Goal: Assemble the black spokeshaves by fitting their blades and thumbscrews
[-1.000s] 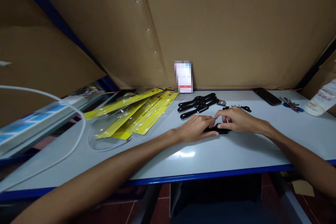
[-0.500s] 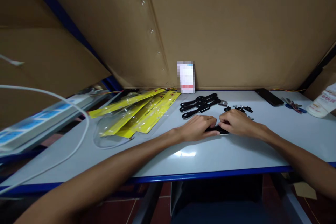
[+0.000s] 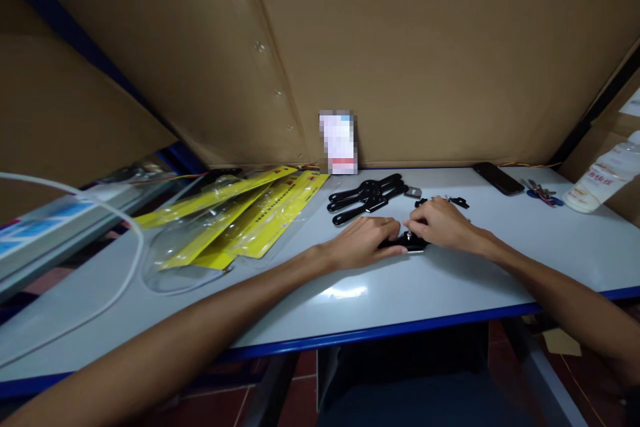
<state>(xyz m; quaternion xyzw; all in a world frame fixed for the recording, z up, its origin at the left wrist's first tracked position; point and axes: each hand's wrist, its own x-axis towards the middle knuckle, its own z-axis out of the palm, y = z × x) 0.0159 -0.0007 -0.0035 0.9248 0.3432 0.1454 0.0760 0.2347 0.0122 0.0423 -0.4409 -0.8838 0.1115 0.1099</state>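
Note:
My left hand [image 3: 363, 242] is closed around one end of a black spokeshave [image 3: 413, 243] lying on the table. Thumb and fingertips of my right hand [image 3: 443, 221] are pinched together over its middle, at a small silver screw [image 3: 409, 235]. My fingers hide much of the tool. Just beyond my left hand, several more black spokeshaves [image 3: 370, 197] lie in a loose pile. At their right end is a small grey metal blade [image 3: 413, 192]. Small black parts [image 3: 457, 201] lie behind my right hand, partly covered by it.
Yellow cards in clear plastic packaging [image 3: 270, 217] spread over the left side. A lit phone [image 3: 340, 142] leans on the cardboard wall. Towards the right are a dark phone [image 3: 499, 179], keys [image 3: 541, 193] and a tilted bottle [image 3: 603, 173]. A white cable [image 3: 137, 260] hangs at left.
The view has shifted a little to the right. My right fingertips have lifted slightly, and the silver screw between my hands now shows. Both hands stay at the spokeshave.

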